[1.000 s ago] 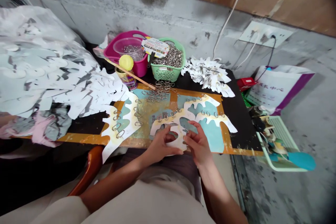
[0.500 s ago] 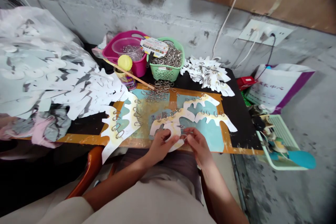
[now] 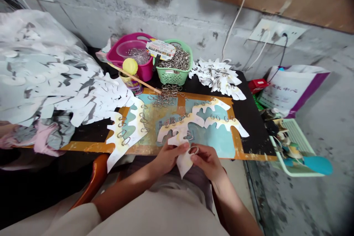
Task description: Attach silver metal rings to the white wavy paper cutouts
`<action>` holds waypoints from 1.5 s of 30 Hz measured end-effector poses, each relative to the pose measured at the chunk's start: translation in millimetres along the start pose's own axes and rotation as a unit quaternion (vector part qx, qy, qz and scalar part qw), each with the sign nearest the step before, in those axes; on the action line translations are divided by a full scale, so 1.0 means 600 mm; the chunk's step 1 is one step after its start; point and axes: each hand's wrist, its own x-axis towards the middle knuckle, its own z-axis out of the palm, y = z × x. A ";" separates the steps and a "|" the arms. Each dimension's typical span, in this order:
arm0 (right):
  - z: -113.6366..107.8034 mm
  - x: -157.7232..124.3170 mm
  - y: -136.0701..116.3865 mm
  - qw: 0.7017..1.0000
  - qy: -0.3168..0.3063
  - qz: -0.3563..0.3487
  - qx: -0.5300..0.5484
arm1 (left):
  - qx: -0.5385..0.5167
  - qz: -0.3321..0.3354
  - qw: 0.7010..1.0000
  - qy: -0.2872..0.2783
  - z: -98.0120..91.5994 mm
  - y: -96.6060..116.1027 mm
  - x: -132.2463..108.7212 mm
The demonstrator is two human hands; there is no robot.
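Observation:
My left hand (image 3: 167, 157) pinches a white paper cut-out (image 3: 183, 162) at the near edge of the table. My right hand (image 3: 208, 161) grips a small metal ring (image 3: 193, 150) right against that cut-out. Just beyond my hands lie more white cut-outs with rings fitted (image 3: 182, 125) on a teal and orange mat (image 3: 221, 140). A loose heap of metal rings (image 3: 166, 96) sits farther back on the mat.
A green basket of rings (image 3: 176, 62) and a pink basket (image 3: 132, 59) stand at the back. Big piles of white cut-outs (image 3: 52, 81) fill the left; a smaller pile (image 3: 219, 75) is back right. A light green tray (image 3: 295, 147) and a bag (image 3: 293, 90) sit at the right.
Both hands have pulled back toward me from the mat. The left now lifts a cut-out off the table edge, and the right has a ring in its fingers.

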 end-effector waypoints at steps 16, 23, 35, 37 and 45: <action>0.001 0.005 0.035 0.987 0.074 -0.008 0.142 | 0.051 0.065 0.996 0.036 -0.008 -0.035 0.004; 0.000 0.017 -0.003 0.996 0.089 0.004 0.025 | 0.166 0.091 0.981 0.030 -0.006 -0.019 0.006; -0.015 0.012 -0.027 0.994 0.026 -0.024 -0.108 | 0.158 0.062 0.983 -0.068 -0.033 -0.025 0.019; -0.012 0.013 -0.027 0.992 0.018 -0.021 -0.121 | 0.178 0.092 0.977 -0.072 -0.027 -0.020 0.016; 0.000 0.007 -0.002 0.995 -0.018 -0.077 -0.060 | 0.105 0.066 0.986 -0.109 -0.027 -0.037 -0.002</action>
